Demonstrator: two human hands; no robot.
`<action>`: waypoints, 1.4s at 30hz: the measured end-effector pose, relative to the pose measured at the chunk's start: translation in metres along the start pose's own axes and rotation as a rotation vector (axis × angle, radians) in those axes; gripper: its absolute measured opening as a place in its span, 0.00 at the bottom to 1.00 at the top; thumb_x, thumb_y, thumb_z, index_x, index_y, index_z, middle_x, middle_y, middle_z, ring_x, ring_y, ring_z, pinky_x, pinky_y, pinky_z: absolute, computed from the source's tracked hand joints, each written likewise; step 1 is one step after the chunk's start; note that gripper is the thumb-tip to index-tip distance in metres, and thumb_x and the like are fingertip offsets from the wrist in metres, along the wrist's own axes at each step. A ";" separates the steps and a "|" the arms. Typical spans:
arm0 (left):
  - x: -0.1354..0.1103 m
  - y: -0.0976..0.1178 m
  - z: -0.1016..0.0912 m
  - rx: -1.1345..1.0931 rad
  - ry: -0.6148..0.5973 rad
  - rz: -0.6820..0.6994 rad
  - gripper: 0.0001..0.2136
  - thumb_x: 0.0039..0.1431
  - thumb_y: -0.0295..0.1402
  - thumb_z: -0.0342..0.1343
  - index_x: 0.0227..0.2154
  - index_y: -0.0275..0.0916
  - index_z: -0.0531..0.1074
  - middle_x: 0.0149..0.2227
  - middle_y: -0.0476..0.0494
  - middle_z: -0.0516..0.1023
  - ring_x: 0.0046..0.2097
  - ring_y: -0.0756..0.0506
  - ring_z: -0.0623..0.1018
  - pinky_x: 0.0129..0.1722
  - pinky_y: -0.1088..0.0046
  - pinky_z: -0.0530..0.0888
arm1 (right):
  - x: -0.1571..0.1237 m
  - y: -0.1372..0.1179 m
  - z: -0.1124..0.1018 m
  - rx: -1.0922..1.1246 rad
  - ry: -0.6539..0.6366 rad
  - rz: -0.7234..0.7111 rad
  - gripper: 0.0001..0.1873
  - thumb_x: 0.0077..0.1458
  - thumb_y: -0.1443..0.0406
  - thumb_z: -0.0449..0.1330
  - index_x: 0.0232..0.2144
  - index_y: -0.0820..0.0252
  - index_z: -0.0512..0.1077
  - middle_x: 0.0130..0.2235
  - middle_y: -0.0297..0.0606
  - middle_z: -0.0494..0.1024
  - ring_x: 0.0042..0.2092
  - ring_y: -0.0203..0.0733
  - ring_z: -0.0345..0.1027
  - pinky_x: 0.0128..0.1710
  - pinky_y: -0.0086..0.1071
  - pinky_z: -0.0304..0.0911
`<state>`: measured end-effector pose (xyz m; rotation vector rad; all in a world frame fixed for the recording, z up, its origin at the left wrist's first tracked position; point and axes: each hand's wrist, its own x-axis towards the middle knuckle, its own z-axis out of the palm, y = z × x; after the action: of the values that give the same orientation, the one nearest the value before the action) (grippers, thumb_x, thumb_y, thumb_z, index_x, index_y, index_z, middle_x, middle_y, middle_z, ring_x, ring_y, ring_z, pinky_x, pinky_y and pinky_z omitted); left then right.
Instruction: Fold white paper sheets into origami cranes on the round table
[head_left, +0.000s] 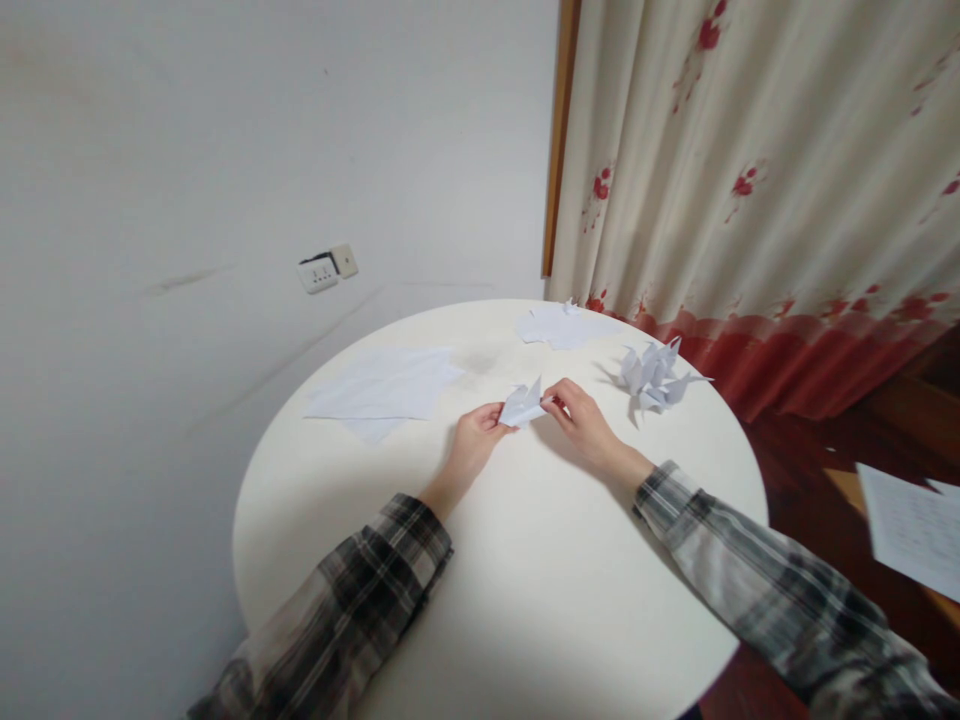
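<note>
Round table (510,610): white top, wall (390,130) beyond its rim from 9 to 12 o'clock, curtain (750,150) beyond 1 to 2.
Open room: a broad stretch of white top between the forearms, running toward 6 o'clock.
Loose sheets (382,385): near the 10 o'clock rim, overlapping.
Flat paper (559,328): close to the rim at 12 to 1.
Folded paper cluster (652,375): at 2, inside the rim.
Folded piece (520,407): a little toward 12 from the middle, held between both hands.
Left hand (478,435): reaching in from 7, thumb and fingers clamped on the piece's left end.
Right hand (581,420): reaching from 4, wrist bent, fingertips pinching its right end.
</note>
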<state>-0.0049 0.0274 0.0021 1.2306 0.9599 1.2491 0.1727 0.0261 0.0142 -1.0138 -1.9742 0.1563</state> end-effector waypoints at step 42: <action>-0.001 -0.008 0.008 -0.040 -0.057 -0.018 0.16 0.37 0.26 0.60 0.35 0.35 0.70 0.35 0.45 0.77 0.35 0.48 0.74 0.36 0.72 0.71 | -0.009 -0.023 0.020 0.121 0.107 0.178 0.04 0.55 0.66 0.51 0.30 0.59 0.65 0.30 0.36 0.69 0.31 0.37 0.64 0.33 0.31 0.60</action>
<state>0.0036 0.0262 -0.0047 1.2180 0.8983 1.2074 0.1466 0.0095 0.0069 -1.0949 -1.7557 0.3093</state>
